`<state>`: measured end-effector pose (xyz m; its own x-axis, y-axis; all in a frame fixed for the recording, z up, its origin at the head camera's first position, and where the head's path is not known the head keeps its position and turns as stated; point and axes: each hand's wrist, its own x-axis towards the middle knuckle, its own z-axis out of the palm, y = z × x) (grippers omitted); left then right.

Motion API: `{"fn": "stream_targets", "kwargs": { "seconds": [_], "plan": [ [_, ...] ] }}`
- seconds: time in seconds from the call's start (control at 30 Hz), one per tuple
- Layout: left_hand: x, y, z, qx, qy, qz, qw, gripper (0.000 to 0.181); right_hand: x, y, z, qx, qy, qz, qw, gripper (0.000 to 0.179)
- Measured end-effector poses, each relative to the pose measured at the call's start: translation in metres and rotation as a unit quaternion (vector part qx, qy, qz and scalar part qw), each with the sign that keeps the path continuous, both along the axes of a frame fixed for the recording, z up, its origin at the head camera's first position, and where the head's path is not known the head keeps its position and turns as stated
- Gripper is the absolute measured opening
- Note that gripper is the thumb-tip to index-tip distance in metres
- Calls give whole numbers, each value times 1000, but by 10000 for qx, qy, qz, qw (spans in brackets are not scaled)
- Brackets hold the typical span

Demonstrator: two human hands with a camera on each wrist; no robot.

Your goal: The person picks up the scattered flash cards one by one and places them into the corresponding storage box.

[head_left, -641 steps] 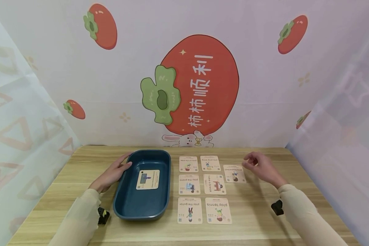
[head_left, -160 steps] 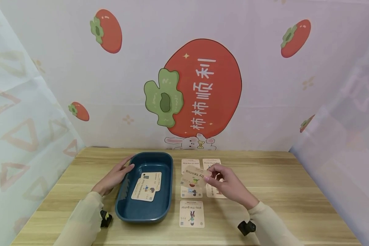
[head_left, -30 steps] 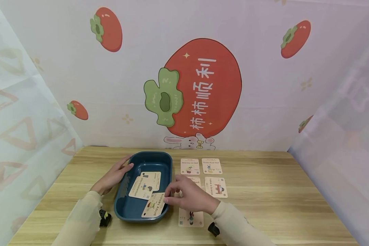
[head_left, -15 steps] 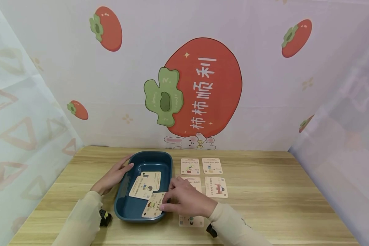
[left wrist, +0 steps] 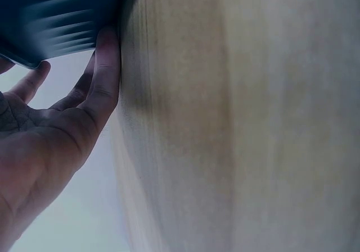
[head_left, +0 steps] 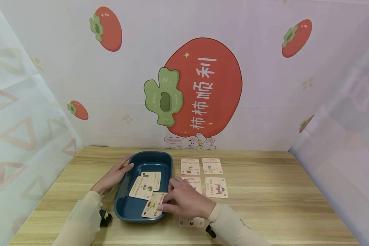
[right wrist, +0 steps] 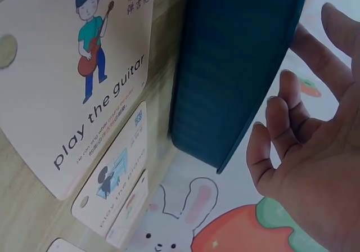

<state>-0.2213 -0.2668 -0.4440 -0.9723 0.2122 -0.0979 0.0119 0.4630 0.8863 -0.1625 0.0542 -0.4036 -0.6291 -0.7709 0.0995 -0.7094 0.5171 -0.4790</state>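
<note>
A dark blue plastic tray stands on the table with several picture cards inside. My left hand holds its left side, thumb over the rim and fingers against the outer wall. Over the right rim sits my right hand. Its thumb and index finger stand apart over the "play tennis" card, which leans in the near right corner, its right edge hidden by them. Beside it the "play basketball" card overlaps another card. In the right wrist view, the index fingertip passes behind the rim and the remaining fingers curl loosely.
Right of the tray lie cards: "play on the slide", "play ping-pong", "take a break", "play the piano" and "play the guitar", the last two partly covered by the right hand in the head view. A printed cloth backs the wooden table.
Earlier, the right hand carried the "play tennis" card from the table into the tray. Over the last second the card stays put while the thumb slides slightly left and nearer. The left hand stays still.
</note>
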Motion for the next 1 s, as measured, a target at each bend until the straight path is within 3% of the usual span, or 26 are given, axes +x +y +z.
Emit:
{"fn": "stream_targets", "kwargs": {
  "seconds": [0.4,0.57,0.8,1.0],
  "plan": [
    [0,-1,0,20,-26,34,10000,66,0,26,5,-674,-663,-700,9931,23],
    [1,0,2,71,-40,39,10000,66,-2,45,2,-1043,-704,-863,9883,19],
    [1,0,1,25,-85,39,10000,66,-6,67,-3,-1068,-670,-1103,9859,7],
    [2,0,1,21,-40,32,10000,67,-4,78,-10,-1051,-792,-1130,9848,12]
  ]
}}
